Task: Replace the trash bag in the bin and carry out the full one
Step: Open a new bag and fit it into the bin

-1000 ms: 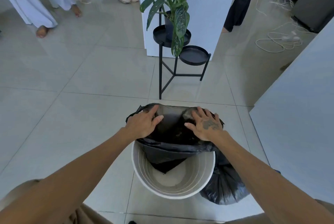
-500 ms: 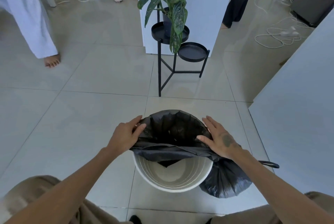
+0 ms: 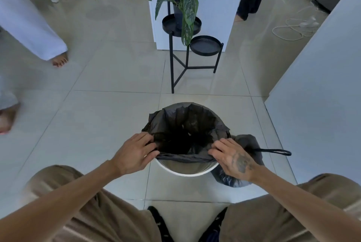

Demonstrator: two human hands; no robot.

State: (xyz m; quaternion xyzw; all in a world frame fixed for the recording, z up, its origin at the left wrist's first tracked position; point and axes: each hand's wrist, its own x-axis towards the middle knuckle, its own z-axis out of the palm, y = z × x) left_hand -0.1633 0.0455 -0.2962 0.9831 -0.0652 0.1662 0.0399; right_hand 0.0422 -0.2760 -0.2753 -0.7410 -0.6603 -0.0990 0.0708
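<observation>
The fresh thin black plastic trash bag (image 3: 187, 124) sat in the round white plastic bin (image 3: 183, 173) on the tiled floor. Its far edge was already draped over the far rim, while its near edge was stretched taut between the two hands, short of the bare near rim. The left hand (image 3: 134, 151) had its fingers curled, pinching the hem at the left. The right hand (image 3: 232, 155) pinched it the same way at the right.

The likeliest slip seemed to be at the far side: a hard pull toward the near rim could have dragged that edge off and dropped it into the bin. The film looked flimsy, so overstretching it across the rim might have torn it. The bin looked light and could have slid or tipped toward the person.

The full, tied black trash bag (image 3: 247, 144) lay just right of the bin, seemingly against it. Its black drawstring loop (image 3: 273, 151) trailed rightward across the floor, where a foot might have caught it.
</observation>
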